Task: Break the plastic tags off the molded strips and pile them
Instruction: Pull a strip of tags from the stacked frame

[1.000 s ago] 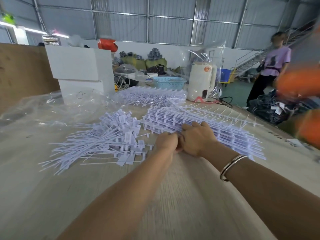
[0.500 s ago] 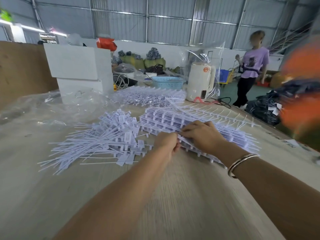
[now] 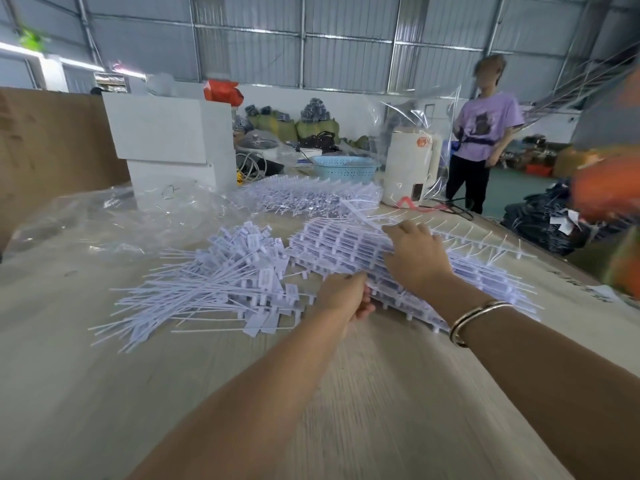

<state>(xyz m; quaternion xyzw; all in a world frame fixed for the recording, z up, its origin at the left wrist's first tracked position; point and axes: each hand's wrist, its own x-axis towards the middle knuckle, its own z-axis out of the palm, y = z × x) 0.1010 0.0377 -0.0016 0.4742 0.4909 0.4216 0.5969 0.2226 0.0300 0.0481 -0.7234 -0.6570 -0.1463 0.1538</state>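
1. Clear plastic sheeting (image 3: pixel 114 216) lies crumpled at the far left of the pale wooden table (image 3: pixel 346 393), beside a white box (image 3: pixel 166 140).

2. Right of the sheeting sits the pile of loose tags (image 3: pixel 214 289), white strips with small flat heads, fanned across the table. It looks the same as it did a second ago; nothing new has landed on it.

3. The left hand (image 3: pixel 343 296) is at the near left corner of the stack of molded strips (image 3: pixel 346 244), just right of the pile. Its fingers are curled around the stack's edge, pinching it. It has barely moved over the last second.

4. The right hand (image 3: pixel 415 258) has changed most. A second ago it was curled beside the left hand at the near edge. It has since slid away across the stack and now lies on top with its fingers spread, pressing down. A metal bangle (image 3: pixel 474 320) circles that wrist.

5. My reading: the hands have separated to brace the stack and peel or snap a section free at the left corner. No break shows yet, and much of the stack remains.

6. Farther right, behind the stack, stand a blue basket (image 3: pixel 343 168) and a white appliance (image 3: pixel 408 168). A person in a purple shirt (image 3: pixel 485 133) stands in the background.
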